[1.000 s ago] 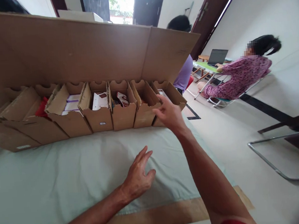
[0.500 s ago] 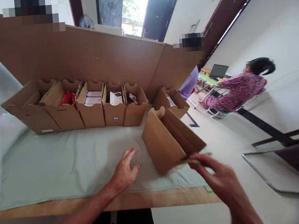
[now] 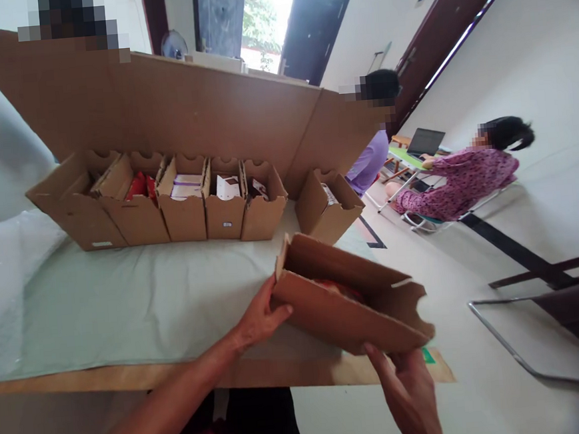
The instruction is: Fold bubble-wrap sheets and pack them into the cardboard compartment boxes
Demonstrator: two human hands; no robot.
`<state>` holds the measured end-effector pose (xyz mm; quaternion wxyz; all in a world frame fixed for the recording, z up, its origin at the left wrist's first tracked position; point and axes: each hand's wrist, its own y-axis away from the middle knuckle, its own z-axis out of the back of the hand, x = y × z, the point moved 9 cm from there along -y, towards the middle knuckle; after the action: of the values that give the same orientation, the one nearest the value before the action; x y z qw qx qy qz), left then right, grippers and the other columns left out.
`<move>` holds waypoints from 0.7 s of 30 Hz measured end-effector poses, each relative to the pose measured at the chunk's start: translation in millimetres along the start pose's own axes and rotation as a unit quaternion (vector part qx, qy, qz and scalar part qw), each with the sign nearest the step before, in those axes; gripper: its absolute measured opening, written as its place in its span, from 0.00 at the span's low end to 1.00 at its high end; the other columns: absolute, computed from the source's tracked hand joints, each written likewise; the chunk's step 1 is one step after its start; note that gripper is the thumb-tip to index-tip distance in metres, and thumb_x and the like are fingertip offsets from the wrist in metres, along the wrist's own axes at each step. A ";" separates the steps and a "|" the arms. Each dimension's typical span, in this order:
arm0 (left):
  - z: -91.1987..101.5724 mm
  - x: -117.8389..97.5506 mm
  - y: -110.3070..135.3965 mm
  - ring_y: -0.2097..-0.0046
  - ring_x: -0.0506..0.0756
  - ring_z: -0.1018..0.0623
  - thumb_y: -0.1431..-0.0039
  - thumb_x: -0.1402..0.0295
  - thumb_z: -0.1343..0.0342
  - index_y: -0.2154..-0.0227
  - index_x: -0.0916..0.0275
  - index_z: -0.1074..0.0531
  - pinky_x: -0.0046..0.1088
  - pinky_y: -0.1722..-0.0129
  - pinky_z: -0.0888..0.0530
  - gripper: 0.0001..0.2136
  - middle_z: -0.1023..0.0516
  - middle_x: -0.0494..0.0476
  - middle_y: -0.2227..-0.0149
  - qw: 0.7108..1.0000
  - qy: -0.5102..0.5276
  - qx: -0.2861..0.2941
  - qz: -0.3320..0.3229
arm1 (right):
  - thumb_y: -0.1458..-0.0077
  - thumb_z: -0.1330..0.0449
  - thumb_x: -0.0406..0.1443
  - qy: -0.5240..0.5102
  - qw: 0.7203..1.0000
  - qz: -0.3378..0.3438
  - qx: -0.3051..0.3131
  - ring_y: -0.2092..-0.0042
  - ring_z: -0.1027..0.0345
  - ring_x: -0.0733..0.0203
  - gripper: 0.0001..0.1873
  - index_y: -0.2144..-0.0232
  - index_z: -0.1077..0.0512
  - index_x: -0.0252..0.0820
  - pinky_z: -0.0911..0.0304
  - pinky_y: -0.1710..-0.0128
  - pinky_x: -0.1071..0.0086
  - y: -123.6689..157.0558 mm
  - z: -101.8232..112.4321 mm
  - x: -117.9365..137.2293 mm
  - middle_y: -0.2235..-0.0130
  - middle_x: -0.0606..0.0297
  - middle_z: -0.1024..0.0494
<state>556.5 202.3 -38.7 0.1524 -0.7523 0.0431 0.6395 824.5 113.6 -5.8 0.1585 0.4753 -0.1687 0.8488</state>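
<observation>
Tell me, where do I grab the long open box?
Grip the box at its two short ends, one from each side, like the left hand and right hand. It is long, open-topped and tilted, so holding one end would likely tip it.

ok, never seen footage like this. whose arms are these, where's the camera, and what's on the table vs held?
There is no machine here. A person wears one camera on the head, looking forward and down, so the two bare arms coming in from the bottom edge are the wearer's own.

The left hand grips the near left end of an open cardboard bin. The right hand supports its right end from below. Something red shows inside.

On the pale green cloth stands a row of similar bins holding packets, with a separate bin to the right. A tall cardboard sheet rises behind them.

In the background a seated person works at a laptop.
</observation>
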 end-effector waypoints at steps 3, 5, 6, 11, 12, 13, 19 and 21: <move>48.2 -10.8 -11.3 0.35 0.65 0.30 0.41 0.60 0.40 0.33 0.64 0.42 0.47 0.35 0.33 0.35 0.30 0.69 0.36 0.996 -0.030 -0.085 -0.024 | 0.49 0.33 0.52 -0.086 0.991 0.068 0.076 0.49 0.25 0.45 0.34 0.46 0.34 0.42 0.29 0.50 0.54 -46.3 -55.7 38.5 0.48 0.51 0.21; 83.7 -16.0 -21.9 0.34 0.64 0.32 0.41 0.61 0.40 0.32 0.62 0.44 0.46 0.34 0.35 0.36 0.32 0.68 0.35 0.986 -0.069 -0.145 -0.039 | 0.50 0.33 0.51 -0.122 0.981 0.100 0.115 0.53 0.24 0.48 0.31 0.50 0.33 0.42 0.28 0.53 0.55 -75.8 -93.9 57.2 0.51 0.52 0.22; 99.4 -16.3 -27.0 0.33 0.64 0.33 0.41 0.62 0.40 0.32 0.62 0.44 0.46 0.33 0.36 0.36 0.33 0.68 0.34 0.981 -0.088 -0.170 -0.043 | 0.50 0.33 0.51 -0.128 0.976 0.112 0.132 0.54 0.25 0.49 0.29 0.51 0.33 0.42 0.28 0.53 0.55 -88.2 -112.5 63.9 0.52 0.53 0.22; 141.0 -1.0 -44.9 0.31 0.63 0.35 0.42 0.68 0.42 0.30 0.65 0.47 0.47 0.30 0.40 0.38 0.36 0.69 0.32 0.963 -0.137 -0.230 -0.029 | 0.51 0.34 0.49 -0.123 0.967 0.146 0.170 0.56 0.27 0.52 0.26 0.54 0.33 0.43 0.28 0.54 0.55 -123.4 -169.9 77.0 0.55 0.57 0.22; 142.0 1.9 -47.1 0.31 0.62 0.35 0.43 0.69 0.42 0.30 0.65 0.48 0.47 0.30 0.41 0.38 0.36 0.69 0.31 0.963 -0.140 -0.230 -0.025 | 0.51 0.34 0.49 -0.119 0.967 0.149 0.170 0.56 0.27 0.52 0.25 0.54 0.33 0.44 0.29 0.54 0.55 -125.3 -174.0 76.8 0.56 0.58 0.23; 141.3 3.6 -48.9 0.31 0.62 0.35 0.43 0.70 0.43 0.30 0.65 0.49 0.47 0.29 0.42 0.39 0.37 0.69 0.31 0.963 -0.143 -0.225 -0.023 | 0.51 0.34 0.49 -0.114 0.968 0.151 0.167 0.56 0.27 0.53 0.25 0.55 0.33 0.44 0.29 0.54 0.55 -125.8 -176.2 76.1 0.56 0.59 0.23; 159.0 -16.1 -20.3 0.28 0.63 0.41 0.43 0.67 0.42 0.30 0.66 0.48 0.47 0.28 0.45 0.39 0.42 0.69 0.28 0.946 -0.247 -0.206 -0.035 | 0.50 0.34 0.53 -0.067 0.988 0.110 0.084 0.40 0.33 0.42 0.42 0.37 0.38 0.44 0.33 0.46 0.48 -96.1 -159.1 45.5 0.38 0.48 0.31; 189.0 -29.2 20.6 0.29 0.63 0.40 0.42 0.65 0.43 0.31 0.64 0.45 0.48 0.28 0.44 0.36 0.39 0.67 0.29 0.918 -0.312 -0.242 -0.031 | 0.50 0.35 0.55 -0.024 0.993 0.058 0.098 0.41 0.31 0.37 0.47 0.34 0.39 0.41 0.31 0.48 0.45 -77.4 -150.9 12.1 0.37 0.43 0.32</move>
<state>366.6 232.7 -39.5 -0.0091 -0.5296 -0.1863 0.8275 738.0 249.9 -59.0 0.0573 0.4982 -0.1153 0.8574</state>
